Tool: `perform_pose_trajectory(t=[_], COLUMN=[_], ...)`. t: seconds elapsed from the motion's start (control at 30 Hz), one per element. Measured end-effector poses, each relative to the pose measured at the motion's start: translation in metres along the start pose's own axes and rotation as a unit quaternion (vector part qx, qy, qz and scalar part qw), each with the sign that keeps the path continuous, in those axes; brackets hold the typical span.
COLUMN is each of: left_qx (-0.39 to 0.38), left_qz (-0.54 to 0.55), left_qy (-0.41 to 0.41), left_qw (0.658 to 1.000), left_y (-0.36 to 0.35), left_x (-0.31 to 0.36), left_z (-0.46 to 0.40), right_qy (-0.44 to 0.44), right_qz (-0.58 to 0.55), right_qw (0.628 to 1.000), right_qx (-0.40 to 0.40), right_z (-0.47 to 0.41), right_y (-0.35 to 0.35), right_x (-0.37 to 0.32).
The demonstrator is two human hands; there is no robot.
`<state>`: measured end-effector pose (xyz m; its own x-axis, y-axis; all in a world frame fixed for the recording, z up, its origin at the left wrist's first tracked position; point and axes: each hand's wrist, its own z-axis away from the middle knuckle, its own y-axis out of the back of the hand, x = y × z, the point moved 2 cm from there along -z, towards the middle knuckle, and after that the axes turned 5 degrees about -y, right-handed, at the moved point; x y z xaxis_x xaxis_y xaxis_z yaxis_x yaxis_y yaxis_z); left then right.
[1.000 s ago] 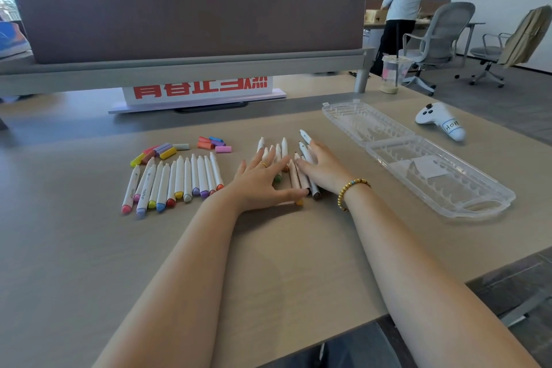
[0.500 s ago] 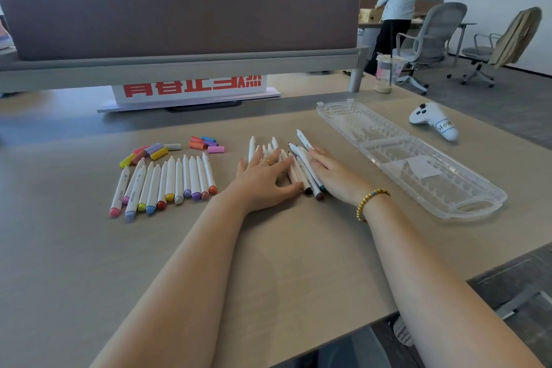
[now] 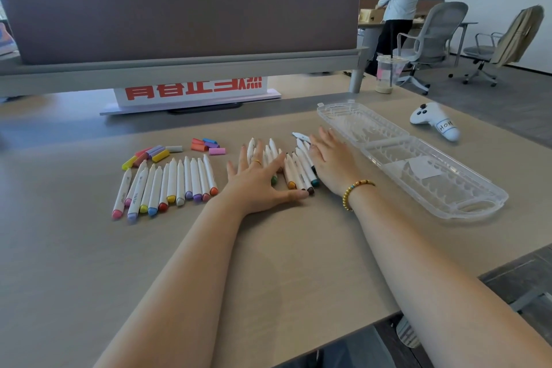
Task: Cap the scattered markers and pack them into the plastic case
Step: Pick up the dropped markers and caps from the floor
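Several white markers with coloured ends lie in a row at the left of the table. Loose coloured caps and a second cluster of caps lie just behind them. A second bunch of white markers lies at the centre. My left hand rests flat on this bunch, fingers spread. My right hand lies flat against the bunch's right side, fingers straight. Neither hand grips anything. The clear plastic case lies open to the right, with a paper slip inside.
A white controller lies beyond the case. A drink cup stands at the far right corner. A sign with red characters sits under the desk divider. A person stands by office chairs in the background.
My right hand slid right and opened flat beside the central markers, which now lie more evenly. The left hand stayed on the bunch. The view shifted slightly.
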<state>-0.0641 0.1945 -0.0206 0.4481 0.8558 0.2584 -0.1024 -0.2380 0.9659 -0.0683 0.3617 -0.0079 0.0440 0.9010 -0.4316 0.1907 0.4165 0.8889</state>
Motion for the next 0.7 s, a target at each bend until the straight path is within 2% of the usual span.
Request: perform_pose_trajectory(t=[0.13, 0.3, 0.47, 0.53, 0.7], left_qx=[-0.006, 0.018, 0.065, 0.066, 0.039], left_qz=[0.000, 0.000, 0.081, 0.106, 0.116], left_qy=[0.011, 0.016, -0.011, -0.013, 0.000], left_qw=[1.000, 1.000, 0.995, 0.992, 0.993], left_y=[-0.001, -0.002, 0.000, 0.002, 0.005], left_x=[0.003, 0.006, 0.009, 0.006, -0.004], left_z=[-0.003, -0.009, -0.007, -0.003, 0.002], right_qy=[-0.055, -0.064, -0.033, -0.004, 0.056], right_qz=[-0.047, -0.114, -0.138, -0.138, -0.090], right_qw=[0.997, 0.991, 0.990, 0.990, 0.982], right_qx=[-0.024, 0.013, 0.019, -0.013, -0.157], right_z=[-0.008, 0.002, 0.022, 0.028, 0.035], right_y=[0.002, -0.001, -0.002, 0.002, 0.007], right_x=[0.005, 0.011, 0.003, 0.002, 0.011])
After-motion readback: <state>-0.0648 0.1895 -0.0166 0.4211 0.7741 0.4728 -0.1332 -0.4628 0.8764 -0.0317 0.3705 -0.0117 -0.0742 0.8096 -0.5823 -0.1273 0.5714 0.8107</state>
